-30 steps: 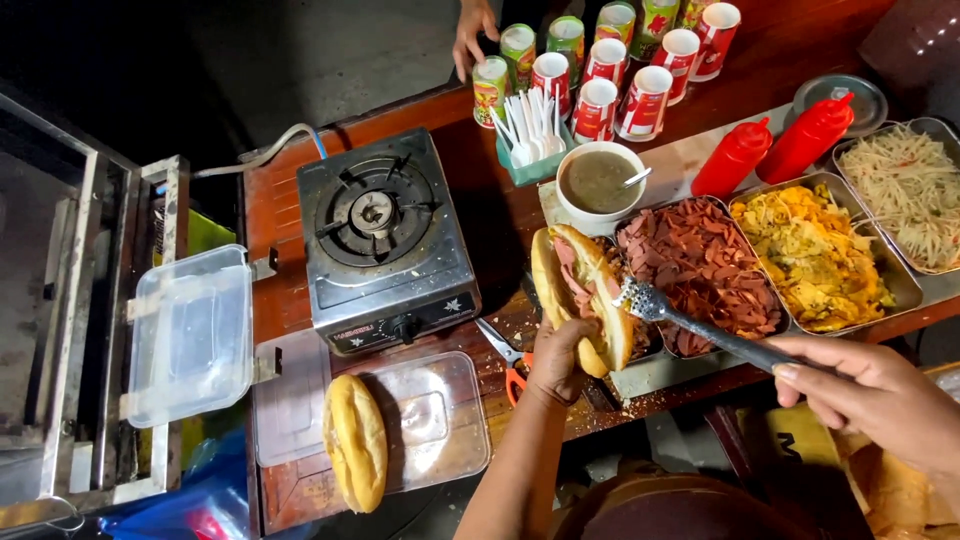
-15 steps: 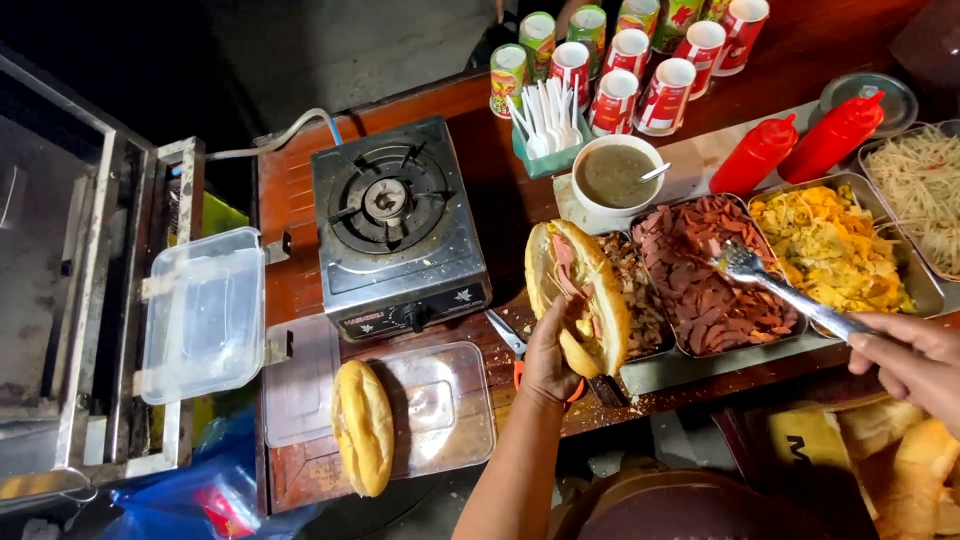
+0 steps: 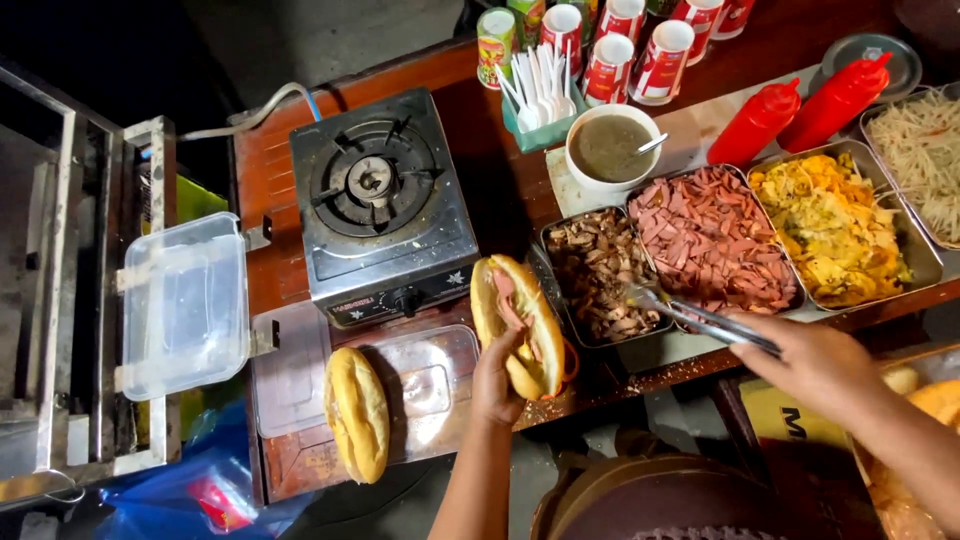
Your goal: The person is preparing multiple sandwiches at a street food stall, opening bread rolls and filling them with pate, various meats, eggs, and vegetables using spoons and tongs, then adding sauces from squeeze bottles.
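Note:
My left hand holds a split bread roll with pink meat slices inside, above the table's near edge. My right hand grips metal tongs whose tips rest in the tray of dark brown chopped filling. Beside it on the right sits a tray of sliced pink sausage, then a tray of yellow egg. A second whole roll lies on a clear plastic lid at the lower left.
A single-burner gas stove stands left of the trays. A bowl of brown sauce, two red squeeze bottles, cans and cups and a noodle tray line the back. A clear plastic box sits at far left.
The tongs have moved left from the pink sausage tray to the brown filling tray. The roll in my left hand has stayed near the table's front edge.

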